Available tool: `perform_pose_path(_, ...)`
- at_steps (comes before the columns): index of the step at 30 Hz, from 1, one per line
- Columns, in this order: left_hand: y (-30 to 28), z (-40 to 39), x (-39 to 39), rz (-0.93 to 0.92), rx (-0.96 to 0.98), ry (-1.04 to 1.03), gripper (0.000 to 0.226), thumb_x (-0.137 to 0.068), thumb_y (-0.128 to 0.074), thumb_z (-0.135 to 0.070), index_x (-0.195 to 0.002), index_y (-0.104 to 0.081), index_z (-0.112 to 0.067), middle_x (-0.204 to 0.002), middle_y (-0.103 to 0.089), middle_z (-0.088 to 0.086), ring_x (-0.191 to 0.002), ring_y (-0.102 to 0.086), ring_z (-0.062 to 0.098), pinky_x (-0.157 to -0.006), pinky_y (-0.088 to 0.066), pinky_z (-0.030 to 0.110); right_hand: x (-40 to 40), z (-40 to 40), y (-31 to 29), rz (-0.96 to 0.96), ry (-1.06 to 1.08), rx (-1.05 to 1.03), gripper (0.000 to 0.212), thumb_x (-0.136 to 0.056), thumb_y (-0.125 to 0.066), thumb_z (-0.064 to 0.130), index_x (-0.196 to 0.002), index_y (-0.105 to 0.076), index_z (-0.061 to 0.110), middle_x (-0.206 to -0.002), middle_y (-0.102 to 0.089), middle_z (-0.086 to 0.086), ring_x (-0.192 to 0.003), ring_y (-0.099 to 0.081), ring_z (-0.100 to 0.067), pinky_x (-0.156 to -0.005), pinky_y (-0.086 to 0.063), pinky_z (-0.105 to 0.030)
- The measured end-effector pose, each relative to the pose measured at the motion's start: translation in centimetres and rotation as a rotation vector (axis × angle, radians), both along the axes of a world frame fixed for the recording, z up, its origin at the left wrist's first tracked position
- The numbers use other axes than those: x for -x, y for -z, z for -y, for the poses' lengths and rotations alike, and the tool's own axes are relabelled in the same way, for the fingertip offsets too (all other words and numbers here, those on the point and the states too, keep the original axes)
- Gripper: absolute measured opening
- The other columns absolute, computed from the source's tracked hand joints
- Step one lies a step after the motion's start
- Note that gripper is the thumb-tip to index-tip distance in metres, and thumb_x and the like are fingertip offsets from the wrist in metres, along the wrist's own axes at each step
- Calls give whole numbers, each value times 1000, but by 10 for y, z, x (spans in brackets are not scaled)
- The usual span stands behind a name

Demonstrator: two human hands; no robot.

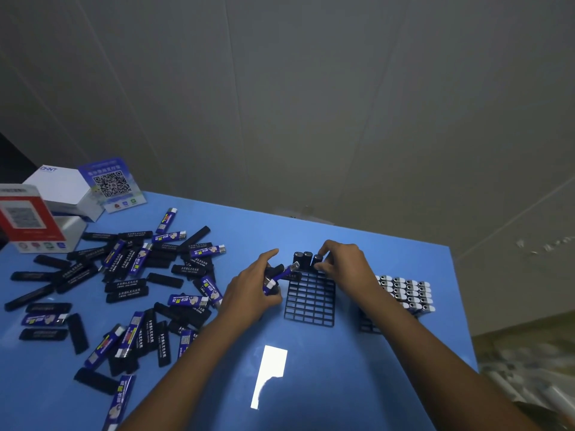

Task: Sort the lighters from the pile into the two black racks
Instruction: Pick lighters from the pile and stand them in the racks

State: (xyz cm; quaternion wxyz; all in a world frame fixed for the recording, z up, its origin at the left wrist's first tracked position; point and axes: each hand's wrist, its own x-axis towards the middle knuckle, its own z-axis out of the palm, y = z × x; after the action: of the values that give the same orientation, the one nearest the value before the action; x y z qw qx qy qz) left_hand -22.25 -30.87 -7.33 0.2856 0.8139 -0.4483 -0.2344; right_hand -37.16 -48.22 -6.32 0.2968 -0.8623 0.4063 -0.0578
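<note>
Pinching a black lighter (316, 260) over near rack (311, 301), right hand (343, 265), left hand (255, 290) gripping blue lighter (280, 276), pile (124, 284) leftward.

The white box (63, 185) reads "CHNT"; print on the lighters (130, 286) is too small to read.

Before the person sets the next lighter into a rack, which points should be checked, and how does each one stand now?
1. Left hand holds lighters ready, one blue and at least one black: ok.
2. Right hand is free: not ok, its fingers pinch a black lighter at the middle rack.
3. That lighter is fully seated: cannot tell.
4. Middle rack has empty slots: ok, only three black lighters stand in its far row.
5. Right rack has empty slots: cannot tell, the right forearm hides its near part.
6. Pile on the blue table still has lighters: ok.
</note>
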Motion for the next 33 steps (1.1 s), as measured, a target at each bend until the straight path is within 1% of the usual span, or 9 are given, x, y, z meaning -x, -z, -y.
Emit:
perform_pose_path(2, -2, -1, 2, 4, 4, 5, 79, -80, -70, -20, -146, -33, -42, -98, -54, -17, -75, -55, 9, -66, -41, 27, 7, -3, -6, 30, -9, 65, 25, -88, -74, 24, -108, -59, 22, -89, -63, 4, -81, -61, -13, -73, -49, -28)
perform_pose_path(4, -5, -1, 5, 4, 15, 11, 78, -80, -71, -21, -145, -34, -42, -97, -54, -19, -76, -55, 8, -68, -43, 27, 11, -9, -13, 118, -8, 101, 22, -88, -73, 19, -105, -61, 22, -90, -57, 6, -77, -56, -8, -71, -43, -21)
perform_pose_path(6, -8, -1, 9, -5, 26, 18, 78, -79, -71, -22, -144, -34, -43, -96, -54, -19, -76, -55, 6, -71, -46, 29, 13, -17, -17, 210, -43, 17, 16, -85, -75, 14, -97, -67, 20, -88, -58, 6, -76, -56, -4, -69, -40, -14)
perform_pose_path(8, -11, -1, 13, -8, 32, 32, 79, -78, -72, -23, -144, -34, -44, -96, -54, -19, -77, -56, 6, -74, -49, 31, 13, -25, -20, 241, -112, -126, 17, -82, -79, 13, -96, -72, 20, -88, -63, 7, -78, -60, -2, -72, -43, -9)
perform_pose_path(10, -14, 0, 18, 1, 37, 45, 80, -77, -73, -23, -144, -34, -43, -97, -55, -19, -78, -57, 7, -76, -51, 32, 15, -31, -21, 231, -163, -206, 19, -82, -80, 14, -98, -73, 20, -85, -65, 10, -77, -61, 2, -71, -44, -9)
perform_pose_path(15, -22, -5, 26, 18, 43, 66, 83, -76, -72, -20, -144, -32, -44, -100, -56, -18, -81, -60, 10, -77, -54, 36, 17, -39, -27, 263, -168, -237, 18, -81, -82, 13, -97, -74, 15, -72, -63, 15, -67, -57, 6, -67, -41, -9)
perform_pose_path(21, -27, -13, 28, 6, 58, 58, 80, -77, -73, -21, -144, -34, -42, -100, -57, -17, -80, -61, 8, -78, -53, 33, 27, -36, -37, 272, -170, -262, 22, -79, -82, 9, -96, -75, 21, -78, -67, 12, -71, -58, 5, -68, -43, -9)
perform_pose_path(27, -29, -16, 28, -23, 114, 53, 72, -81, -72, -18, -141, -39, -38, -89, -59, -20, -79, -60, 5, -78, -52, 29, 43, -25, -39, 280, -129, -250, 29, -82, -79, 6, -102, -71, 25, -80, -67, 9, -73, -59, 3, -69, -43, -8)
perform_pose_path(33, -27, -15, 28, -55, 113, 49, 73, -80, -72, -15, -141, -40, -39, -89, -61, -21, -81, -61, 5, -83, -53, 33, 53, -19, -34, 281, -81, -204, 44, -84, -76, 9, -117, -62, 34, -85, -69, 7, -76, -63, -4, -73, -46, -14)
